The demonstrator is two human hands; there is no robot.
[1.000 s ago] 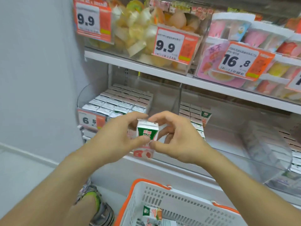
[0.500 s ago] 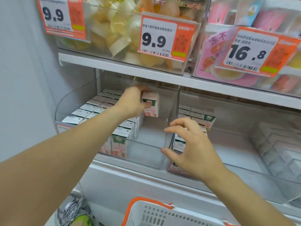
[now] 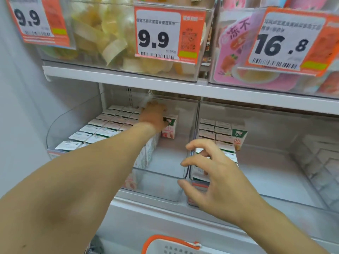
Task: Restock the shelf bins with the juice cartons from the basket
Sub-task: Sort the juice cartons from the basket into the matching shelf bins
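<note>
Left hand point(image 3: 153, 115) deep in the left clear bin point(image 3: 157, 187), gripping an upright juice carton point(image 3: 169, 128) at the far end of the stocked rows. Right hand point(image 3: 212, 173) released, fingers spread, near the bins' divider. Basket point(image 3: 170, 244) rim below.

— How many price tags up top?
— Three: a 9.9 tag point(image 3: 37, 20) far left, another 9.9 tag point(image 3: 167, 34), a 16.8 tag point(image 3: 293, 43) right.
— Bins below?
— Two clear bins: left bin point(image 3: 156, 187), right bin point(image 3: 275, 180). One basket point(image 3: 170, 244) near us. Two hands: left hand point(image 3: 153, 115), right hand point(image 3: 218, 178).
</note>
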